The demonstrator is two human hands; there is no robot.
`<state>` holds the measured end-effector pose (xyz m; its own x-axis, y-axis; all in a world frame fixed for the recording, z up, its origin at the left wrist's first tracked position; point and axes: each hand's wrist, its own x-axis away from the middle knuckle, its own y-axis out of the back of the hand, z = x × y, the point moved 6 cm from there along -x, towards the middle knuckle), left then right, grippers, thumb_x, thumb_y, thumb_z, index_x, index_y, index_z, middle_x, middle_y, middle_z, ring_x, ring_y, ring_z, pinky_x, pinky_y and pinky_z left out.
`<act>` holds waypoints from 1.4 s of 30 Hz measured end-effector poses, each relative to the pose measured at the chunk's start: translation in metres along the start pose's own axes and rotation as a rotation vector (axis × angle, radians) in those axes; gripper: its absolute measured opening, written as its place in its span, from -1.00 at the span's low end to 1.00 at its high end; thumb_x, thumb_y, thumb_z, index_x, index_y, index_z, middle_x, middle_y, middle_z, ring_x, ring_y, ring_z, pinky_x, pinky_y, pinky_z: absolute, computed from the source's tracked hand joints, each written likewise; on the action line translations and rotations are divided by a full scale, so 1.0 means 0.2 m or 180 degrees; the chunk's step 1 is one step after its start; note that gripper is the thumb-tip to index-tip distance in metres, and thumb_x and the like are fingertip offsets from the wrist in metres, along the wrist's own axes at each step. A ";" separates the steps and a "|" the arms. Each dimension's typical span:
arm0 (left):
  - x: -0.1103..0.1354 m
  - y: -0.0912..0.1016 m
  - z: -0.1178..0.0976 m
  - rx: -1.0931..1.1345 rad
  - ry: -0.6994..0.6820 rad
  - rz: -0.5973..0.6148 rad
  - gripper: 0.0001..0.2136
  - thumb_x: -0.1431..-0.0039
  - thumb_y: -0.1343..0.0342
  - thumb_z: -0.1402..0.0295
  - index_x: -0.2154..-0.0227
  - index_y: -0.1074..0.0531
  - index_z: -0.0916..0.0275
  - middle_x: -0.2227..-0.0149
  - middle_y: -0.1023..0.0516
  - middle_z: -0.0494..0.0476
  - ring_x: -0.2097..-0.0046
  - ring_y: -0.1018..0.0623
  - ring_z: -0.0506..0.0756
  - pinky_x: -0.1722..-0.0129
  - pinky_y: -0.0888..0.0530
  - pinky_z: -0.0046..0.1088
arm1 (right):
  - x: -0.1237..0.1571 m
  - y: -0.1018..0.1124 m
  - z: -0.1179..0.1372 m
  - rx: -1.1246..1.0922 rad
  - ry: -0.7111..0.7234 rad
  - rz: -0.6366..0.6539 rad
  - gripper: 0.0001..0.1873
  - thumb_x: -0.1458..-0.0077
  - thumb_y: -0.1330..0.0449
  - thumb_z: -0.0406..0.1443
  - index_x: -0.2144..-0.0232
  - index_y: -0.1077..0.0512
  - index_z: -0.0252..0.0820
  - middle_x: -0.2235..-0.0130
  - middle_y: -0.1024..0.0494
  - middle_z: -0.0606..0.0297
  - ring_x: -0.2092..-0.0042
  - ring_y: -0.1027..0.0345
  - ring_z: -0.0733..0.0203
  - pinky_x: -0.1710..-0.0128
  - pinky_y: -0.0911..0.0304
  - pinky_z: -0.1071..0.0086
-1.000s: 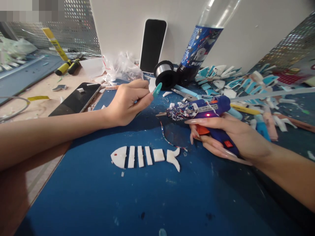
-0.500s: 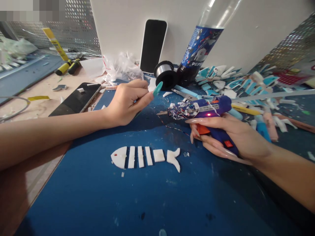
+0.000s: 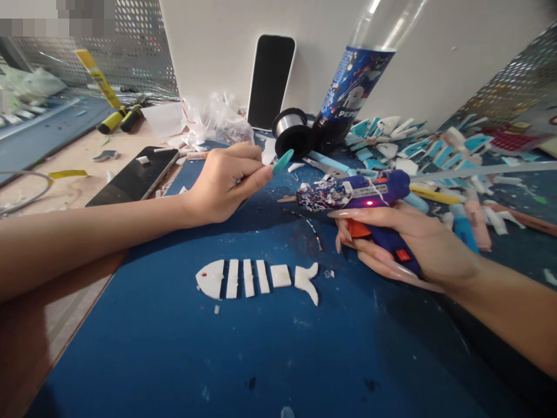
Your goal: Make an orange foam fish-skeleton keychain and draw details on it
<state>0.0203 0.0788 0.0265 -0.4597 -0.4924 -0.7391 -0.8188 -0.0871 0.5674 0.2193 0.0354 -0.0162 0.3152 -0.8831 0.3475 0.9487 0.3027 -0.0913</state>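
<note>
White panel (image 3: pixel 213 52) at the back, perforated metal sheeting (image 3: pixel 143 58) to either side. Pale tabletop (image 3: pixel 80 188) carries a blue mat (image 3: pixel 278 354) flecked with small scraps. Near mat centre: six white fish pieces (image 3: pixel 249 278) in a row, slightly apart. Head at left with red eye spot, three narrow strips, squarish block, forked tail at right.

Right hand (image 3: pixel 429 244) gripping a blue glue gun (image 3: pixel 378 194) by the handle; red light lit, nozzle pointing left, barrel caked with coloured flecks. Thin multicoloured thread (image 3: pixel 310 222) below the nozzle.

Left hand (image 3: pixel 230 180) beyond the fish, fingers curled in, thumb forward. Turquoise tip at the thumb: nail or held piece, cannot tell, so grip uncertain.

Farther back: upright phone (image 3: pixel 270 81) against the panel, black spool (image 3: pixel 293 136), labelled bottle (image 3: pixel 352 87) just beside it. Second phone (image 3: pixel 134 177) lies flat at left. Blue-and-white cut pieces (image 3: pixel 476 141) heaped at right.
</note>
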 end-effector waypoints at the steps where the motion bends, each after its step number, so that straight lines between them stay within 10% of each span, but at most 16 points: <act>1: 0.00 0.00 0.00 -0.0006 -0.0002 -0.0001 -0.53 -0.28 0.10 0.23 0.77 -0.13 0.20 0.66 -0.19 0.04 0.54 -0.26 0.01 0.47 -0.40 -0.36 | 0.00 0.00 0.00 0.0001 -0.0002 -0.0005 -0.74 -0.04 -0.15 -0.28 0.61 -0.45 -0.31 0.81 -0.21 0.38 0.84 0.00 0.47 0.86 -0.01 0.62; 42: -0.01 0.02 0.01 -0.0278 0.0199 -0.0297 -0.49 -0.28 0.06 0.28 0.81 -0.12 0.24 0.70 -0.16 -0.01 0.59 -0.25 -0.04 0.55 -0.25 -0.43 | 0.00 -0.01 0.02 -0.0059 0.0305 0.0018 -0.70 -0.06 -0.13 -0.20 0.58 -0.47 -0.29 0.83 -0.17 0.42 0.85 0.02 0.45 0.87 0.05 0.60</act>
<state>0.0168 0.0811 0.0298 -0.3585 -0.5313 -0.7676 -0.8227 -0.2088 0.5288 0.2181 0.0357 -0.0128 0.3207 -0.9119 0.2560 0.9469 0.3020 -0.1106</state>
